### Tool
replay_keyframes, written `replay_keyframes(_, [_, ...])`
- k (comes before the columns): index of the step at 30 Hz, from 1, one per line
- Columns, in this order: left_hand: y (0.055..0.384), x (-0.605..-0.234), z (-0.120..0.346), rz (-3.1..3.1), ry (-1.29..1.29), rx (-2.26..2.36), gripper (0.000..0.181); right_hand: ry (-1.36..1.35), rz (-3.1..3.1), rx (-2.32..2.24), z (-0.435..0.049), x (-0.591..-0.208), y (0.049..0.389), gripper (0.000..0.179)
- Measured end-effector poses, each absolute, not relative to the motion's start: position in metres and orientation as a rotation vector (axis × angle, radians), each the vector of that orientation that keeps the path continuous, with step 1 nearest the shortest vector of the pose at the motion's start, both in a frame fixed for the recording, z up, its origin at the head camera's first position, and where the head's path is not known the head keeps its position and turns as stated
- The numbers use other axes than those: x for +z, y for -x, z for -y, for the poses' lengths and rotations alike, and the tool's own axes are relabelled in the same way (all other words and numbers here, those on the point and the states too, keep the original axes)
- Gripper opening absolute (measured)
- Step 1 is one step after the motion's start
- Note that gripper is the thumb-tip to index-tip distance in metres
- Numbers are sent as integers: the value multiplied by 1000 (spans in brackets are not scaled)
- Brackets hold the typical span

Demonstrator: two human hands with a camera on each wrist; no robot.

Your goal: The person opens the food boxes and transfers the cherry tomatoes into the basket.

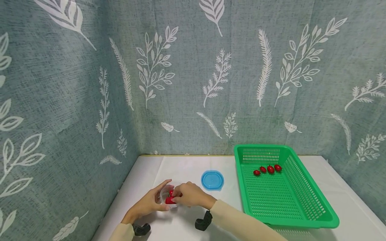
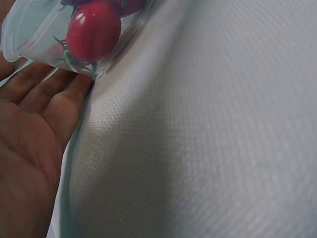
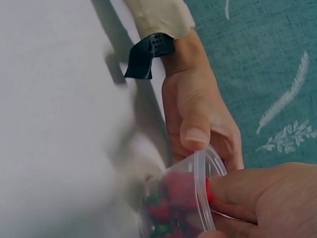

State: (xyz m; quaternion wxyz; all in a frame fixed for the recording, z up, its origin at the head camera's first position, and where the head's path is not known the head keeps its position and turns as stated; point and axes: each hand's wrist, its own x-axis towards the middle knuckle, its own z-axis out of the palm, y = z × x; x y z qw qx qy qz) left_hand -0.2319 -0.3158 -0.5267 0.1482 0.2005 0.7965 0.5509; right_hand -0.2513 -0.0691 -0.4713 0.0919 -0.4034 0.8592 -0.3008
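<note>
My left hand (image 1: 147,203) holds a clear plastic tub (image 3: 199,186) round its side, the thumb near the rim. Over the tub's mouth, my right hand (image 1: 193,194) reaches in with curled fingers and pinches a red cherry tomato (image 3: 209,190) just inside the rim. More cherry tomatoes (image 2: 94,32) with green stems show through the tub's wall in both wrist views. The right fingertips are partly hidden by the rim and the fruit.
A round blue lid (image 1: 212,180) lies on the white table right of the tub. Farther right stands a green slotted basket (image 1: 245,197) with several cherry tomatoes (image 1: 270,169) toward its far end. Patterned cloth (image 1: 193,83) hangs behind and at the sides.
</note>
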Motion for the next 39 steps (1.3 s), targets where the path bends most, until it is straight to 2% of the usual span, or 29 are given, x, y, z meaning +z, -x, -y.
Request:
replay_keyframes(7, [232, -527, 315, -2236, -596, 1643, 102, 1131, -2497, -979, 73, -469, 248, 9])
replay_keyframes(20, [232, -529, 316, -2256, -573, 1640, 102, 1073, -2442, -1049, 74, -469, 249, 15])
replay_keyframes(39, [231, -526, 314, -2255, -582, 1636, 103, 910, -2382, -1183, 78, -473, 250, 7])
